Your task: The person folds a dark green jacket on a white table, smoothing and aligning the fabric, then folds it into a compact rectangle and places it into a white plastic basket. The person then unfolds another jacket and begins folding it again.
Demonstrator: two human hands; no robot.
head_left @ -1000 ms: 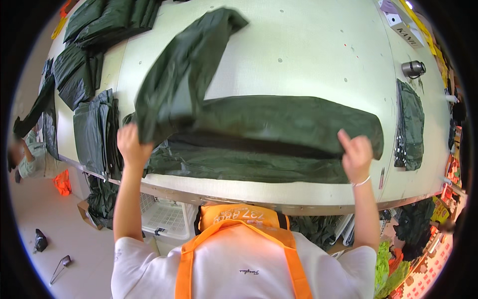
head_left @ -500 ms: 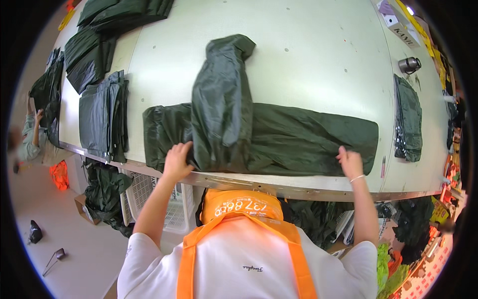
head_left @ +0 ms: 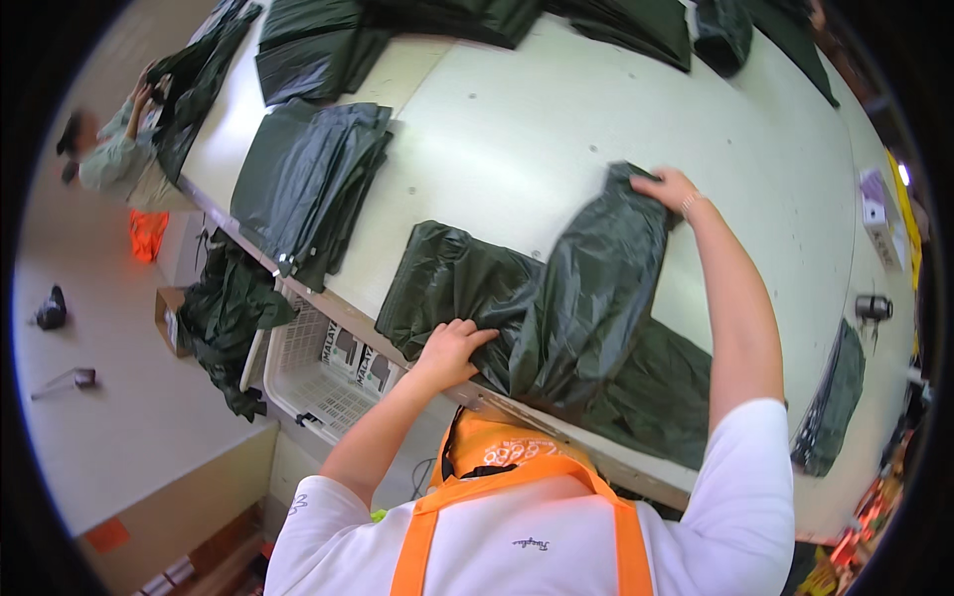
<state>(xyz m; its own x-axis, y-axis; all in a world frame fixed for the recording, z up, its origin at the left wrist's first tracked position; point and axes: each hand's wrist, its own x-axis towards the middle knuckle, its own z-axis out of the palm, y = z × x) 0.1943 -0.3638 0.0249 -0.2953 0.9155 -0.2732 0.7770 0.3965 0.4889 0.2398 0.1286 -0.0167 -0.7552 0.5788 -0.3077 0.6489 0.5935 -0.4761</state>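
Likely mid-fold: right grip point(head_left: 673, 189) clamps garment point(head_left: 601, 293) at 1 o'clock; left grip point(head_left: 450, 352), 9 o'clock, can't tell. Next probably needs smoothing.

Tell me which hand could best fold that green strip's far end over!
Probably the right hand: its fingers touch the far end of the strip. The left hand rests on the cloth by the table edge.

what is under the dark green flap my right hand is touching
The dark green flap at your right hand lies across a long green piece, which shows on both sides of it. Whatever lies directly beneath the flap is covered and cannot be seen.
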